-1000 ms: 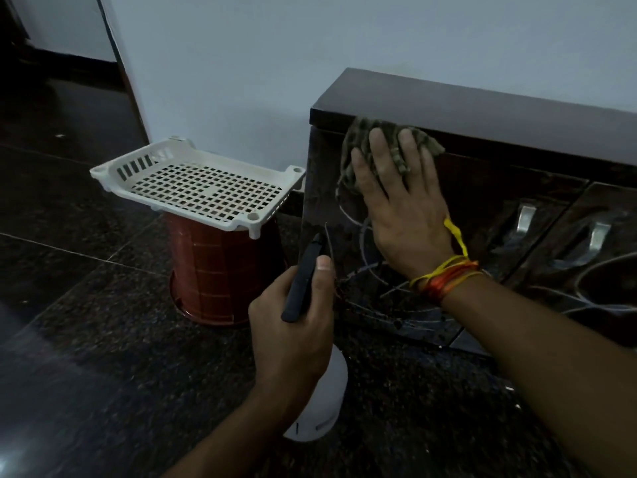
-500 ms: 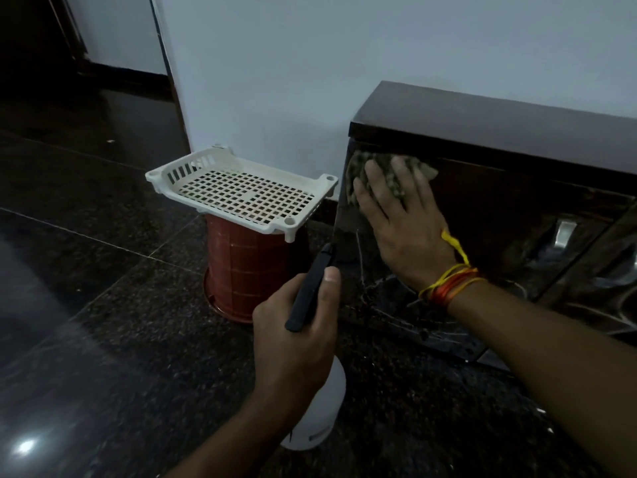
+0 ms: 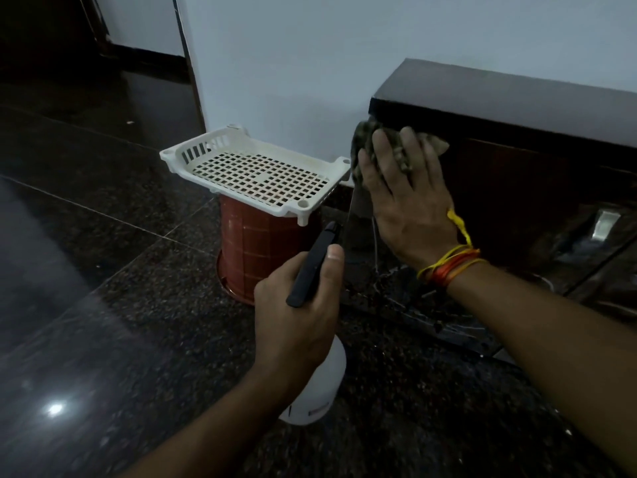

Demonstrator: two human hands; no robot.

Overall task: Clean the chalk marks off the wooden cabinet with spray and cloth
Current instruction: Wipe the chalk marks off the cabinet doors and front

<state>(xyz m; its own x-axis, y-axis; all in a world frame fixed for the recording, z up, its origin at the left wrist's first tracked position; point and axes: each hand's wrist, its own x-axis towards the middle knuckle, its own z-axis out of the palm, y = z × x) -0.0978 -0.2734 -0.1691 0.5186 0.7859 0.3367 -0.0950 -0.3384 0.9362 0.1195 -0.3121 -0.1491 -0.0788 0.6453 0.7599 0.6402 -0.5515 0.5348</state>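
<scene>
The right hand [image 3: 410,205] lay flat against the upper left corner of the cabinet [image 3: 510,174] front, fingers straight and spread, pressing a crumpled greenish cloth [image 3: 396,150] to the dark wood. The cloth sat under the fingertips and bunched out above and to either side of them, just below the cabinet's top edge. Orange and yellow threads [image 3: 448,267] circled that wrist.

The left hand [image 3: 296,322] was lower and nearer the camera, fingers curled round the neck of a spray bottle [image 3: 320,391] — thumb lying along the black spray head [image 3: 313,267], whose nozzle pointed up toward the cabinet's left edge. The white body of the bottle hung below the hand, above the floor [image 3: 103,339]. The two hands were apart, the bottle's nozzle just left of the right palm.

Faint white chalk lines [image 3: 374,243] ran down the cabinet front below the right hand and curved across its lower part near the floor. A metal handle [image 3: 605,225] showed farther right on the cabinet.

Left of the cabinet stood a red-brown bucket [image 3: 262,253], upside down, with a white perforated tray [image 3: 255,170] resting on it — both close to the pale wall [image 3: 310,63].
</scene>
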